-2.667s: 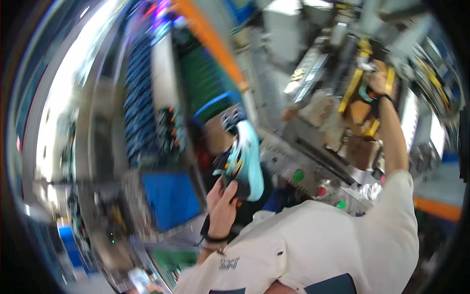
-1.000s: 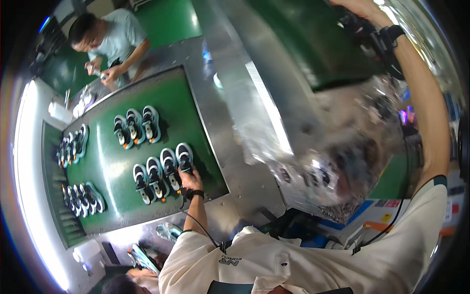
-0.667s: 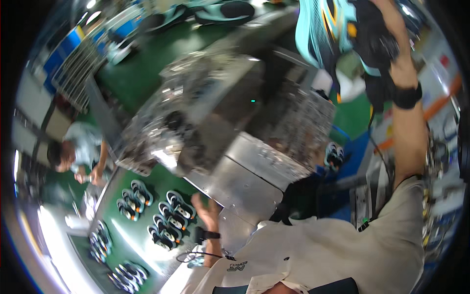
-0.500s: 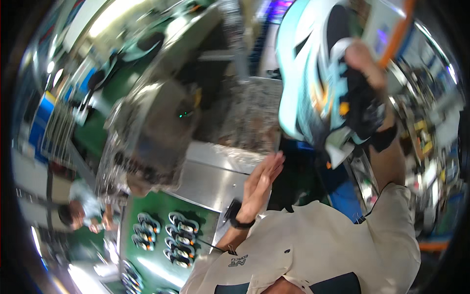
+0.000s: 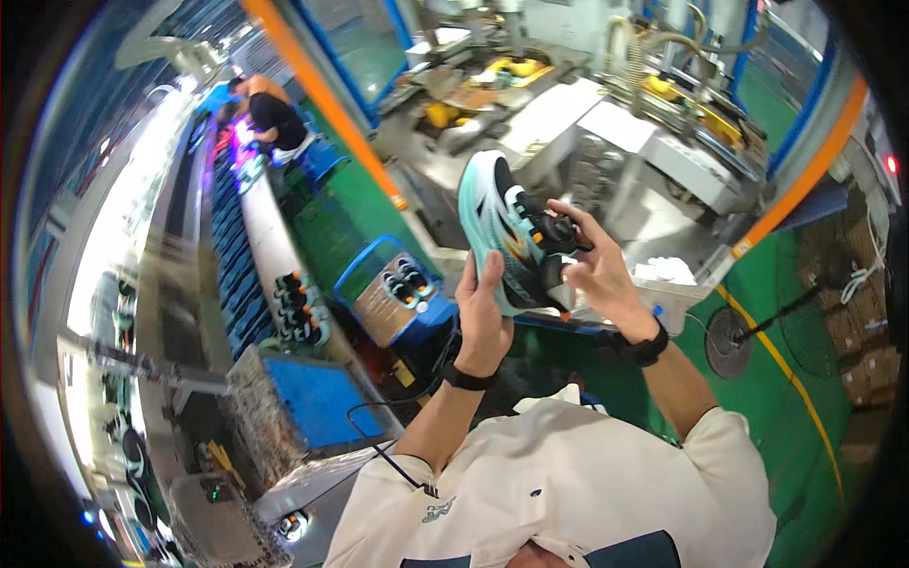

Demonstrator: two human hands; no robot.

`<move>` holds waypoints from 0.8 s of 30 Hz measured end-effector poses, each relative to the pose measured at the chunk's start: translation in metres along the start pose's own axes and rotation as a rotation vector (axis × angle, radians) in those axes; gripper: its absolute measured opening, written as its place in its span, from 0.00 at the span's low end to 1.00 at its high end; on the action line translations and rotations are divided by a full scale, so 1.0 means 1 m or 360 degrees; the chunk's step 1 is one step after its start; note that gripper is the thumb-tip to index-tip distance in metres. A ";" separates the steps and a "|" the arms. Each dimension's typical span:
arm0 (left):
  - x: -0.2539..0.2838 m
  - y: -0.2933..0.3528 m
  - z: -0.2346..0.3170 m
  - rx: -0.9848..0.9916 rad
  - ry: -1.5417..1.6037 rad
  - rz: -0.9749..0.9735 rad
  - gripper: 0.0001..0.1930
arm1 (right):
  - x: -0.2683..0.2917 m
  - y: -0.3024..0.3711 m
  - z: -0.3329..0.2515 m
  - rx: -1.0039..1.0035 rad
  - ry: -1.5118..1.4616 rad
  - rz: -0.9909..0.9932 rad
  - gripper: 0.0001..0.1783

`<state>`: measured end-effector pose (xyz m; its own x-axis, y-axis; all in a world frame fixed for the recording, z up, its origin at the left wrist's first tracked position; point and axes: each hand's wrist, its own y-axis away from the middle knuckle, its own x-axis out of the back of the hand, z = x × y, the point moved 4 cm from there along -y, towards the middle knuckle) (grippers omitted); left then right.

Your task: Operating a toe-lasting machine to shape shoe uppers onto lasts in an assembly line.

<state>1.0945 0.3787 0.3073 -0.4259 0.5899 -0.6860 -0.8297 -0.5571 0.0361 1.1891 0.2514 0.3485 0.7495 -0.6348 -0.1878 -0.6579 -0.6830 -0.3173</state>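
A mint-green, black and white sports shoe (image 5: 502, 241) is held up in front of me, toe pointing up and away. My left hand (image 5: 484, 312) is closed around its lower left side, thumb across the sole edge. At the shoe's right side, my right hand (image 5: 598, 275) has its fingers curled round the black part by the ankle opening. What exactly those fingers pinch there is partly hidden. Small orange bits show on the shoe's upper and at its heel end.
Ahead stands a machine bench (image 5: 559, 123) behind an orange frame post (image 5: 327, 104). Left of me are a blue cart (image 5: 436, 317) carrying a pair of shoes, a conveyor (image 5: 241, 256) with several shoes, and a seated person (image 5: 270, 114). A floor fan (image 5: 731, 343) stands right.
My view has swung round to the machine bench. The shoe, earlier raised at upper right by my right hand, is lower and central; my left hand, earlier empty, now holds it too.
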 end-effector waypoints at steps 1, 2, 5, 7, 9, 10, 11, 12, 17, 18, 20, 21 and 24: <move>-0.021 -0.009 -0.023 0.0030 -0.0109 0.0000 0.19 | 0.023 0.002 -0.002 -0.0196 0.0118 0.0289 0.40; -0.042 -0.016 -0.046 0.0058 -0.0221 0.0000 0.19 | 0.052 0.001 0.003 -0.0016 0.0551 0.0527 0.36; -0.096 -0.047 -0.106 0.0155 -0.0392 -0.0228 0.29 | 0.136 0.012 0.013 -0.0091 0.0285 0.0816 0.33; -0.124 -0.071 -0.144 0.0220 -0.0495 -0.0464 0.37 | 0.184 0.021 0.005 -0.0121 0.0268 0.1001 0.32; -0.152 -0.102 -0.181 0.0345 -0.0484 -0.0582 0.36 | 0.240 0.031 -0.002 -0.0068 0.0338 0.1184 0.31; -0.160 -0.120 -0.197 0.0469 -0.0502 -0.0543 0.34 | 0.265 0.035 -0.006 -0.0052 0.0423 0.1276 0.31; -0.167 -0.144 -0.218 0.0405 -0.0696 -0.0578 0.35 | 0.285 0.040 -0.010 -0.0006 0.0384 0.1348 0.32; -0.176 -0.170 -0.240 0.0333 -0.0878 -0.0616 0.37 | 0.303 0.045 -0.017 0.0047 0.0357 0.1416 0.32; -0.197 -0.307 -0.324 -0.0290 -0.1409 -0.0346 0.22 | 0.354 0.054 -0.040 -0.0030 0.0621 0.1687 0.29; -0.189 -0.333 -0.333 -0.0270 -0.1591 -0.0180 0.25 | 0.362 0.052 -0.038 -0.0020 0.0691 0.1713 0.28; -0.166 -0.381 -0.354 -0.0034 -0.1794 -0.0143 0.35 | 0.360 0.047 -0.043 -0.0095 0.0846 0.1787 0.27; -0.164 -0.393 -0.361 0.0043 -0.1934 -0.0089 0.37 | 0.359 0.046 -0.047 -0.0117 0.0883 0.1815 0.27; -0.148 -0.417 -0.364 -0.0036 -0.2293 -0.0025 0.41 | 0.366 0.028 -0.047 -0.0227 0.1045 0.1780 0.26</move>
<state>1.6351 0.3112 0.1294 -0.4153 0.6546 0.6317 -0.8376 -0.5460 0.0151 1.4415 -0.0174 0.3147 -0.3543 -0.9101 0.2150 -0.9305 0.3204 -0.1773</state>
